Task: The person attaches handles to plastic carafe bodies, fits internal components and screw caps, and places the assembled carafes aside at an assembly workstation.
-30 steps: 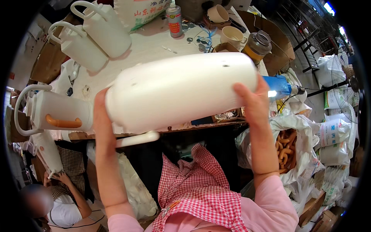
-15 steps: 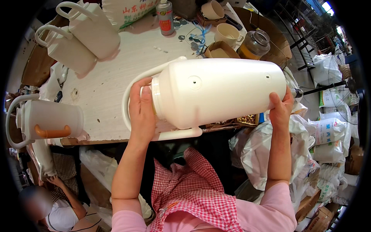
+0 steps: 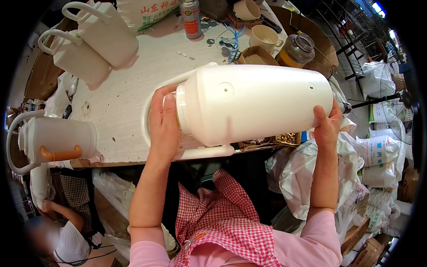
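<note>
**Over the table edge: white jug held sideways in both hands**

Closest to you, a red-checked apron and pink sleeves fill the lower middle. Your left hand is wrapped around the neck end of the jug, fingers over its mouth, beside the loop handle. Your right hand presses flat against the jug's base. Your hands are well apart, each clamped on one end, so the jug lies level in the air above the near edge of the table.

Beneath the table edge hang plastic bags, and printed sacks pile up to your right. Lower left, another person crouches on the floor.

On the worn, pale tabletop, a finished jug with an orange grip lies at your far left. Two more white jugs lie farther back on the left. Beyond the held jug sit a small cardboard box, a cream cup, a glass jar, a spray can and blue wire. A fan stands far right.
</note>
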The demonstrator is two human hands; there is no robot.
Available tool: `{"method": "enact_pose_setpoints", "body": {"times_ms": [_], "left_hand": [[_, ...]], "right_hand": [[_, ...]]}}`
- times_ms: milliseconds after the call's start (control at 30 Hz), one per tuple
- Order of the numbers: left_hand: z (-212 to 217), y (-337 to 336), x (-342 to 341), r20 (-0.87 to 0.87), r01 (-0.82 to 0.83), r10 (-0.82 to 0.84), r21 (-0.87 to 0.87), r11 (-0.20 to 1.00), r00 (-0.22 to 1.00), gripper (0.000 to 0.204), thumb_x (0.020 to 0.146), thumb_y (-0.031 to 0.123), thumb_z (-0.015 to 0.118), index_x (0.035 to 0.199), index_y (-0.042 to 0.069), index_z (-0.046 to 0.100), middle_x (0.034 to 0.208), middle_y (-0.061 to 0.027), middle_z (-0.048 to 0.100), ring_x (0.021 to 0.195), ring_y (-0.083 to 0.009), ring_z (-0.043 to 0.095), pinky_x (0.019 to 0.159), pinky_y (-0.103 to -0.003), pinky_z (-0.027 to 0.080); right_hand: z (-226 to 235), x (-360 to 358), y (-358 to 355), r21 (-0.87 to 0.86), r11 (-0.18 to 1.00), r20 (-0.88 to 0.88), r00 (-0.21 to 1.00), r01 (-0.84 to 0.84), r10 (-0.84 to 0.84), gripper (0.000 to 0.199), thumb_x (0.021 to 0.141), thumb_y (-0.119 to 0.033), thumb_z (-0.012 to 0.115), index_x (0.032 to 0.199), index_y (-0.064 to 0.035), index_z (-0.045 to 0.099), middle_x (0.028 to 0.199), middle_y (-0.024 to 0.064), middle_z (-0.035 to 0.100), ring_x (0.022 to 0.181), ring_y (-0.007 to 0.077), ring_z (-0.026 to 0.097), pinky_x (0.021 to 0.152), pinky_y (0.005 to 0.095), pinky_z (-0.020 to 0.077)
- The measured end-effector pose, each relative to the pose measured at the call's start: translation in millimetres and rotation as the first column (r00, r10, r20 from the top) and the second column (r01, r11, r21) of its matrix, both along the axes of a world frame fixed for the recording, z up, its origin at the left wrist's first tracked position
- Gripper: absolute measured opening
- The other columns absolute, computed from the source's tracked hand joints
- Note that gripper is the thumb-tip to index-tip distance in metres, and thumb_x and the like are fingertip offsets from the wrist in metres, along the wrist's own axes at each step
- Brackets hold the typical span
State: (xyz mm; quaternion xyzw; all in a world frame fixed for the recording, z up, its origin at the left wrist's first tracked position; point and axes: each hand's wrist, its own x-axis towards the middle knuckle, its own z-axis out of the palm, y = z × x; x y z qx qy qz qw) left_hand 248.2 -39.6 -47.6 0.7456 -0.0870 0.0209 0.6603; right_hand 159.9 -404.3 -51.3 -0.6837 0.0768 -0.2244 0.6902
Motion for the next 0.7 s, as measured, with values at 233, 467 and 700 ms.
{"method": "enact_pose_setpoints", "body": {"times_ms": [233, 467, 700], "left_hand": [[-7.0, -0.3, 7.7, -0.022, 0.040, -0.038, 0.091, 0.995, 0.999, 0.034, 0.107, 0.024, 0.044, 0.126, 0.000, 0.058, 0.114, -0.0126, 0.065, 0.108, -0.0214, 0.060, 0.098, -0.035, 0.047], [33.8, -47.9, 14.0, 0.383, -0.028, -0.225, 0.555, 0.832, 0.896, 0.047, 0.091, 0.028, 0.074, 0.131, 0.007, 0.064, 0.132, -0.0121, 0.064, 0.126, -0.0262, 0.057, 0.109, -0.037, 0.040], [38.9, -63.4, 10.1, 0.319, 0.101, -0.285, 0.486, 0.868, 0.904, 0.042, 0.094, 0.021, 0.071, 0.132, 0.004, 0.064, 0.136, -0.0124, 0.062, 0.130, -0.0244, 0.055, 0.112, -0.036, 0.039]], "right_hand": [[24.8, -6.6, 2.5, -0.105, 0.994, -0.111, 0.994, 0.001, -0.013, 0.049, 0.087, -0.020, 0.079, 0.126, 0.0038, 0.061, 0.115, 0.0108, 0.070, 0.102, 0.0177, 0.068, 0.093, 0.0317, 0.0523], [16.6, 5.0, -7.3, -0.440, 0.898, -0.046, 0.998, 0.025, -0.050, 0.040, 0.090, -0.032, 0.077, 0.111, -0.0001, 0.066, 0.098, 0.0031, 0.071, 0.087, 0.0096, 0.063, 0.078, 0.0273, 0.0516], [15.6, -220.6, -139.9, -0.349, 0.930, -0.704, 0.623, 0.114, -0.341, 0.024, 0.095, -0.025, 0.064, 0.102, -0.0038, 0.074, 0.099, 0.0094, 0.076, 0.087, 0.0195, 0.072, 0.076, 0.0314, 0.0557]]}}
